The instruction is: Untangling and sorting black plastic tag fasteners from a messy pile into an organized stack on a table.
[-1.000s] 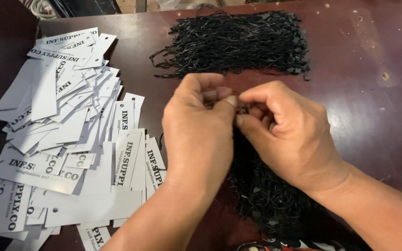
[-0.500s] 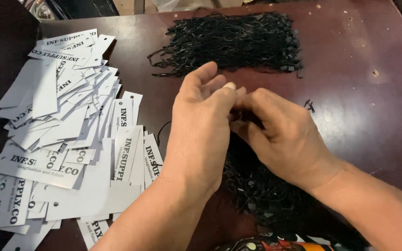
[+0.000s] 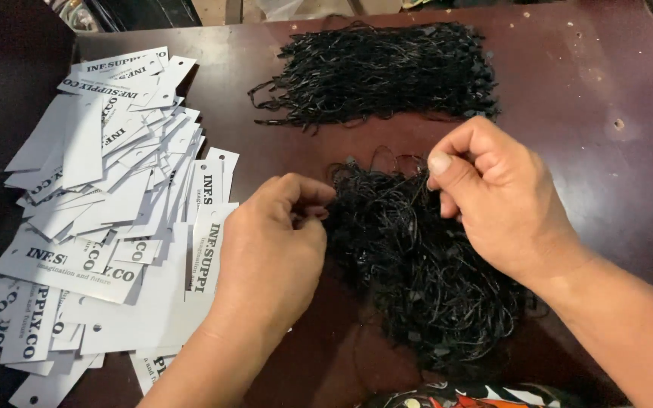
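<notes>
1. The hands have come apart: half a second ago they were bunched together at the middle of the table, fingertips almost touching, and now there's a clear gap between them with the near pile of black string loops (image 3: 417, 272) showing through it
2. So it looks like one loop has been teased out of the tangle, though whether a strand actually runs between the hands is too fine to tell
3. Left hand (image 3: 273, 253) sits curled at the pile's left edge, thumb and fingers pinched shut on something small and dark, wrist low on the table (image 3: 629, 151)
4. Right hand (image 3: 493, 196) hovers over the pile's right side, thumb pressed to forefinger, pinching what looks like a thin strand, knuckles up
5. The second string bundle (image 3: 383, 72) lies by the far edge, the white card tags (image 3: 107, 227) heaped along the left edge
</notes>
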